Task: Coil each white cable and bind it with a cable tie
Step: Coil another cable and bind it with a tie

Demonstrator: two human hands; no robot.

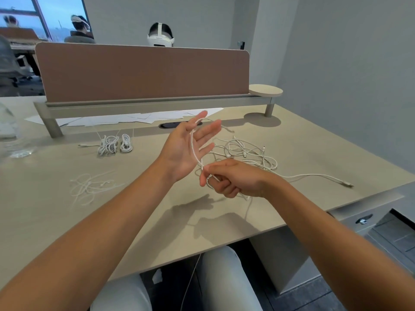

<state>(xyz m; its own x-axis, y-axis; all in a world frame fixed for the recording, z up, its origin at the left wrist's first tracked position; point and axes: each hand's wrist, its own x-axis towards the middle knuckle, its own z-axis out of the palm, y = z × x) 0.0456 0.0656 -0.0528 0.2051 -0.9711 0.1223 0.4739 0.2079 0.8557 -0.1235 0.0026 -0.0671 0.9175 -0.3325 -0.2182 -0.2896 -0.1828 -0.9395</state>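
Mid-coil above the desk [139,198], your left hand [186,151] stands flat and spread as a former for the white cable [195,151] looped over its fingers, while your right hand [233,178] pinches the strand, apparently ready to wrap another turn.

Two bound coils [114,143], two hands [186,149], one loose cable tangle [244,151].
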